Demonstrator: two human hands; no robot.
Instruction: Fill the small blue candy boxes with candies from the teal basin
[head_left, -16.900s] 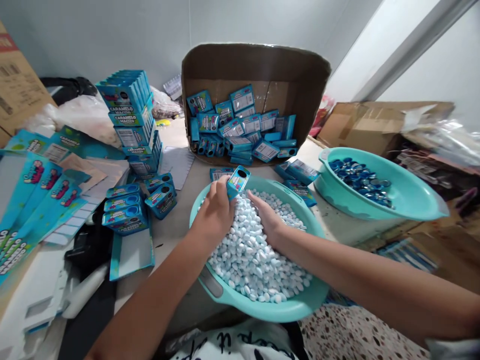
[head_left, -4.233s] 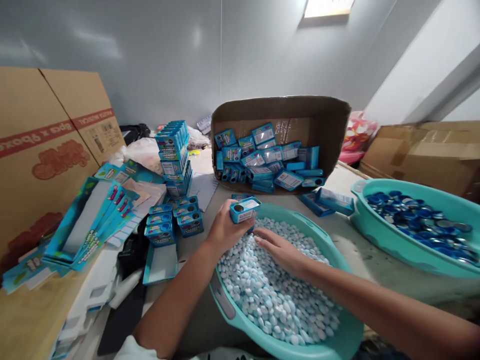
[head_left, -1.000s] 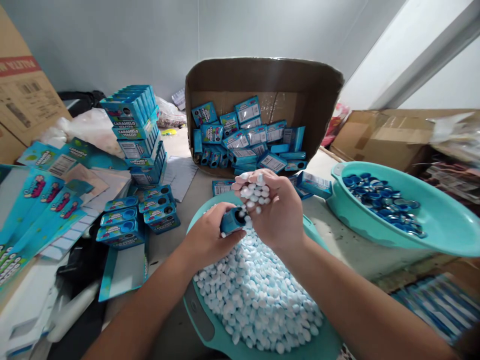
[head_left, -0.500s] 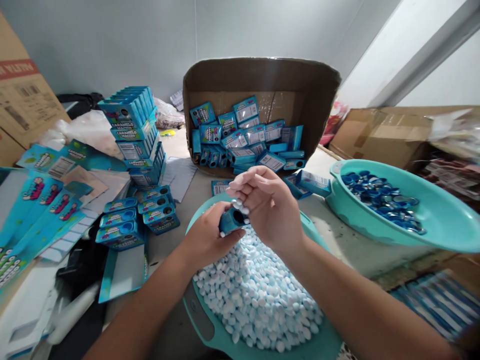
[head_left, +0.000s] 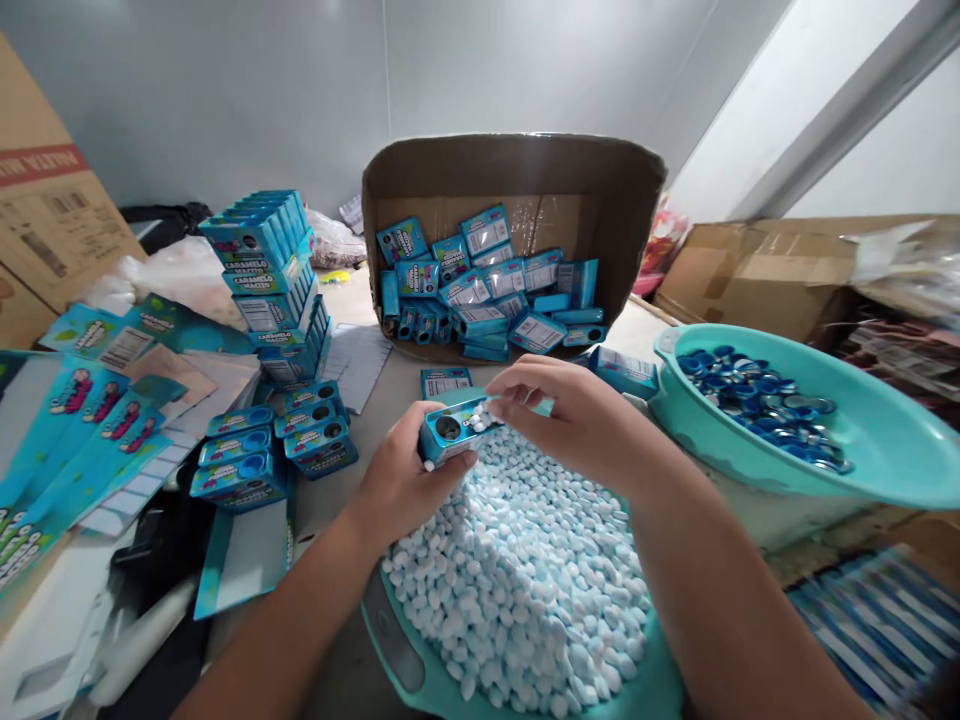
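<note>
My left hand [head_left: 394, 480] grips a small blue candy box [head_left: 450, 432] with a round hole in its top, held over a teal basin [head_left: 660, 680] heaped with white-blue candies [head_left: 517, 570]. My right hand [head_left: 577, 420] is closed in a pinch at the box's right end, where a few white candies show between the fingertips and the box. Both forearms reach in from the bottom of the view.
A tipped cardboard carton [head_left: 517, 180] behind holds several blue boxes. A second teal basin [head_left: 847, 440] at right holds blue caps. Stacked blue boxes [head_left: 274, 280] and filled boxes [head_left: 277, 445] stand at left beside flat printed cartons [head_left: 67, 430]. Brown cartons [head_left: 45, 220] flank both sides.
My right hand, which held a heap of candies above the box, has come down and closed at the box's end. The left hand has tipped the box so its round hole shows.
</note>
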